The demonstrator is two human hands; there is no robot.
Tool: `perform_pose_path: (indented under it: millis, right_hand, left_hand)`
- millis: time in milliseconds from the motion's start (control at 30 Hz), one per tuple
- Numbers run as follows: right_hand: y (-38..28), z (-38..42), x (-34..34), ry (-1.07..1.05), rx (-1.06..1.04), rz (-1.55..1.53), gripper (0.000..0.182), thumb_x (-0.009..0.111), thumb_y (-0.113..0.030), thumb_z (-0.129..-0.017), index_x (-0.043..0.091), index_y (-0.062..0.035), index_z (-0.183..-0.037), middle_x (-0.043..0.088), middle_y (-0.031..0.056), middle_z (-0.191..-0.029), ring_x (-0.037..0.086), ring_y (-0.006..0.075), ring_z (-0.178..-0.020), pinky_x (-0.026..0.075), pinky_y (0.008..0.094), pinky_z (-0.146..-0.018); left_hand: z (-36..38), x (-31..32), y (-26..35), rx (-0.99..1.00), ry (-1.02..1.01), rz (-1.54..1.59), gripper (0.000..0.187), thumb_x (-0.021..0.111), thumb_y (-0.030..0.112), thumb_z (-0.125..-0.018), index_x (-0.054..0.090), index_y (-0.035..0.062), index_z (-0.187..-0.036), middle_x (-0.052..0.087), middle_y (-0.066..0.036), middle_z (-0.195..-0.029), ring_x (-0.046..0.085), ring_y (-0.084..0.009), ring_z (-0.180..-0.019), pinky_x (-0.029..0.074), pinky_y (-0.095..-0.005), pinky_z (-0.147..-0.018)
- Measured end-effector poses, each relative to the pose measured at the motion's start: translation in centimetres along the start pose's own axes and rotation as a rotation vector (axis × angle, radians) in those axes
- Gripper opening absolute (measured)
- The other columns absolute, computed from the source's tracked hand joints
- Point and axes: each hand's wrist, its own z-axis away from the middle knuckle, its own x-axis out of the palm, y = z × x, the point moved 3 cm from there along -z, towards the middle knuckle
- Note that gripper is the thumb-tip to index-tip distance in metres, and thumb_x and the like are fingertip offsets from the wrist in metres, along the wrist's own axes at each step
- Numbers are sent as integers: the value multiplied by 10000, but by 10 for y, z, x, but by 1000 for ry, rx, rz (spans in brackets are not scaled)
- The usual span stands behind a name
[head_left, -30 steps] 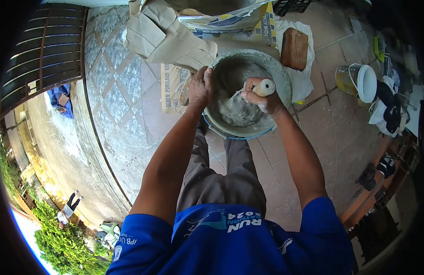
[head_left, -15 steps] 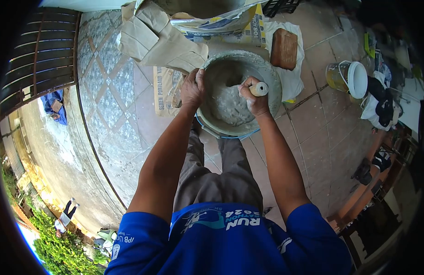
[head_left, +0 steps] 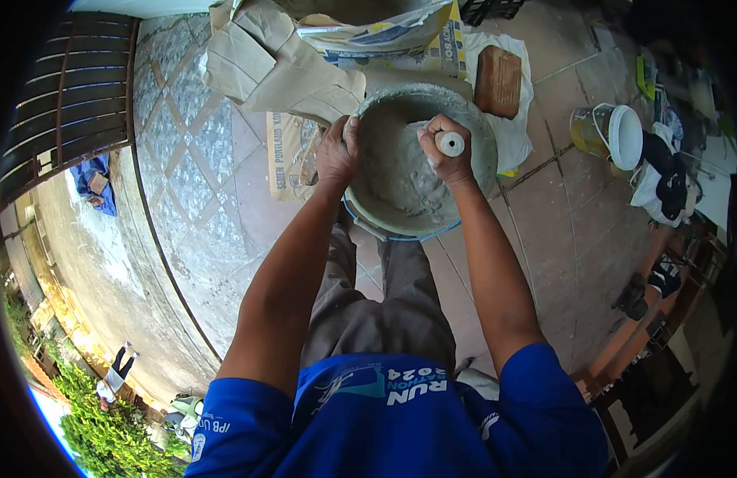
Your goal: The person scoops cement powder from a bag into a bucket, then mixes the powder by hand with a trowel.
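A round grey bucket (head_left: 484,131) stands on the floor just ahead of my feet, with wet grey cement mix (head_left: 412,187) inside. My left hand (head_left: 336,151) is closed on the bucket's left rim, thumb on top. Over the right half of the bucket, my right hand (head_left: 454,166) wraps round the pale handle of what looks like a trowel (head_left: 450,143). The handle's end points up at me. The tool's lower part is hidden by my hand and the mix.
Behind the bucket are an opened paper sack (head_left: 284,68) and a printed cement bag (head_left: 432,56). A reddish-brown brick (head_left: 498,82) lies on white sheeting at right. Farther right is a paint pail (head_left: 625,137). A flat Portland cement sack (head_left: 284,171) lies left. A distant person (head_left: 113,378) appears lower left.
My right hand has moved with the tool toward the far side of the bucket. The dark hollow in the mix near the far wall no longer shows. My left hand stays on the rim.
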Motion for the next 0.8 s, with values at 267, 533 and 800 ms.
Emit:
perform_pose_path:
  millis: [267, 533, 800]
  right_hand:
    - [-96, 11, -4, -155, 77, 16, 195, 695, -84, -794, 531, -34, -700, 543, 58, -593, 511, 167, -524, 436, 322, -538]
    - [-94, -46, 16, -676, -402, -28, 205, 707, -53, -799, 516, -37, -726, 524, 110, -691, 544, 280, -625, 424, 390, -579]
    - [-26, 48, -43, 187, 90, 88, 206, 680, -48, -858, 510, -56, -742, 523, 26, -663, 523, 128, -633, 443, 315, -593]
  left_hand:
    - [7, 0, 2, -24, -26, 5, 544, 410, 499, -1010, 629, 46, -1216, 648, -241, -1149, 592, -421, -1103, 461, -463, -948]
    - [4, 4, -3, 18, -21, 24, 550, 398, 483, -1018, 626, 24, -1215, 649, -255, -1141, 593, -430, -1099, 464, -463, -945]
    - [6, 3, 0, 29, -31, 1, 563, 355, 474, -1029, 628, 14, -1204, 646, -252, -1142, 589, -436, -1092, 457, -465, -951]
